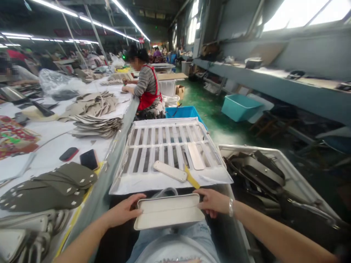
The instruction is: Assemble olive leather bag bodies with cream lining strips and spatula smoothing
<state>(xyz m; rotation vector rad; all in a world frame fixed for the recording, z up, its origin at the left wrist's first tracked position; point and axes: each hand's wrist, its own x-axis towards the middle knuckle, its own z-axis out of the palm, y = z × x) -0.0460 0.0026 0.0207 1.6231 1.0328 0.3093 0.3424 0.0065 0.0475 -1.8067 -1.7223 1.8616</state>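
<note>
Head view: workshop, green floor (189, 100). White-covered table (52, 148) at left, grey-green cut pieces (46, 188) on it. Slatted white rack (131, 182) ahead, bearing 2 cream strips (170, 171). Cream shallow tray (168, 212) above the lap, 1 end pinched between thumb and fingers of left hand (123, 212), the other likewise by right hand (215, 202).

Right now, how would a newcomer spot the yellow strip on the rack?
Look for the white slatted rack, just beyond the cream case held between the left hand and right hand. On its near half, a cream bar lies slanted; the slim yellow strip sits at that bar's right end. It alone is yellow; both bars beside it are cream.
</note>
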